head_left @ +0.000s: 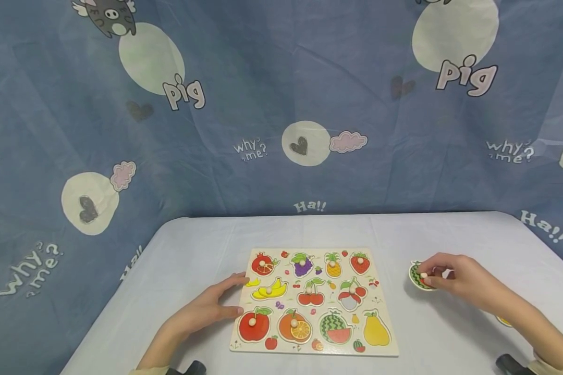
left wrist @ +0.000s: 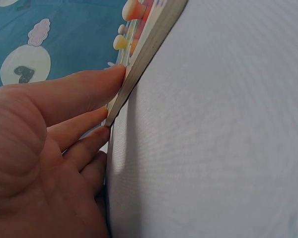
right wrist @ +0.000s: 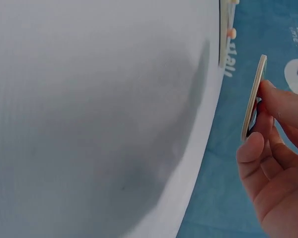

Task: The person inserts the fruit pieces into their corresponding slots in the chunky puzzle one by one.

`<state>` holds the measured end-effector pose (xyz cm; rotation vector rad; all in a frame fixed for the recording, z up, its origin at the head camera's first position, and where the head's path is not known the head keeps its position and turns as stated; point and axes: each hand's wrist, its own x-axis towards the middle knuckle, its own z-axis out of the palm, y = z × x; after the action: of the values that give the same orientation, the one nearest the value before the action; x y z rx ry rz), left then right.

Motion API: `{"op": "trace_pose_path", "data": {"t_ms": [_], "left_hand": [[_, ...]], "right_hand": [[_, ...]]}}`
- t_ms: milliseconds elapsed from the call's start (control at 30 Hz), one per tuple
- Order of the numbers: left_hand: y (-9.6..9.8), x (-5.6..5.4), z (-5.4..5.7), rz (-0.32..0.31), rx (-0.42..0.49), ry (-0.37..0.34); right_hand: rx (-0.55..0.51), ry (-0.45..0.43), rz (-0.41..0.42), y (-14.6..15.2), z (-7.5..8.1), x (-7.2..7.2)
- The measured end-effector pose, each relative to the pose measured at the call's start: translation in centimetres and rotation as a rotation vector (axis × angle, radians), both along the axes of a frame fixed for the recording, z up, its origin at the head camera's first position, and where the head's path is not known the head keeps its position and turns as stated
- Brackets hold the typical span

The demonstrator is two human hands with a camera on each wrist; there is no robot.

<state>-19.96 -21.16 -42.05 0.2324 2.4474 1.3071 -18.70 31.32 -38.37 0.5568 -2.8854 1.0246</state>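
A wooden fruit puzzle board (head_left: 319, 302) lies on the table. My left hand (head_left: 211, 304) touches its left edge, thumb and fingers extended; the left wrist view shows the thumb (left wrist: 84, 91) against the board's rim (left wrist: 139, 64). To the right of the board, my right hand (head_left: 452, 273) pinches a watermelon puzzle piece (head_left: 416, 277) by its knob. The right wrist view shows this piece (right wrist: 253, 96) edge-on, raised off the table. On the board, the watermelon picture (head_left: 335, 327) and the pear picture (head_left: 376, 329) show no knob.
A yellow-edged piece (head_left: 503, 321) lies partly hidden under my right forearm. Knobbed apple (head_left: 253, 327), orange (head_left: 294, 327) and grape (head_left: 302, 265) pieces sit in the board. Behind the white table (head_left: 202, 245) hangs a blue printed cloth (head_left: 244, 182).
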Motion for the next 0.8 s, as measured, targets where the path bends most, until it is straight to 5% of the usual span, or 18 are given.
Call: {"op": "trace_pose_path", "data": {"t_ms": [800], "left_hand": [[-0.1,0.0,0.0,-0.008,-0.007,0.001]], "right_hand": [[-0.085,0.016,0.111,-2.6,0.1,1.1]]}}
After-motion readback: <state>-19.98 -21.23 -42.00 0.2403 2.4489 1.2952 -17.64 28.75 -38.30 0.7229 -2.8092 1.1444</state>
